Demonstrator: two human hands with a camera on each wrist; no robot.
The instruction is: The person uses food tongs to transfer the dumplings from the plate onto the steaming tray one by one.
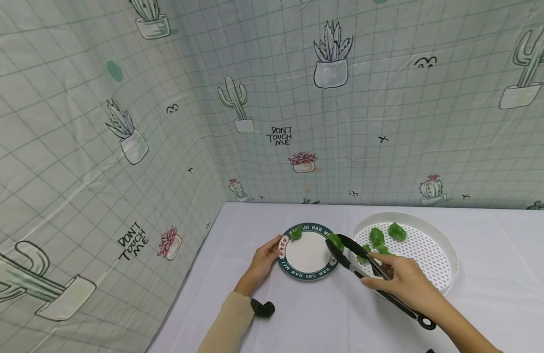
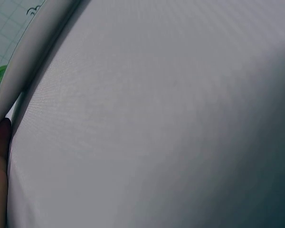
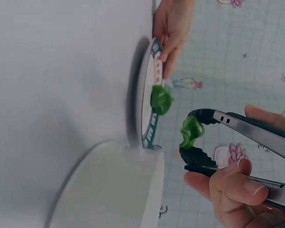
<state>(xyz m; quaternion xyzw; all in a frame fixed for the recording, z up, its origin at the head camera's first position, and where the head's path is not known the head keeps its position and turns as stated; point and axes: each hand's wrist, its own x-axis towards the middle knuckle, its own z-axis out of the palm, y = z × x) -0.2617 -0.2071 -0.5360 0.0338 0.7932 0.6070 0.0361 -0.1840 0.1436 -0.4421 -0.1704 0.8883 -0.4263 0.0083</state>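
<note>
My left hand [image 1: 264, 257] pinches the left rim of a round white plate [image 1: 307, 255] with a dark green lettered border. One green pepper piece [image 1: 296, 233] lies near the plate's upper left edge. My right hand [image 1: 404, 277] grips black-and-steel tongs [image 1: 402, 305]. Between the tong tips is another pepper piece [image 3: 192, 130], which overlaps the plate's right rim in the head view. In the right wrist view, this piece shows apart from the plate. Only fingers [image 2: 0, 147] of my left hand show at the plate's edge in the left wrist view.
A white perforated round tray [image 1: 431, 250] stands right of the plate, with several green pepper pieces [image 1: 377, 237] on its left part. The tongs and right hand pass over its front left edge. Behind the white-covered table [image 1: 316, 314] hangs a cactus-print cloth [image 1: 364, 122].
</note>
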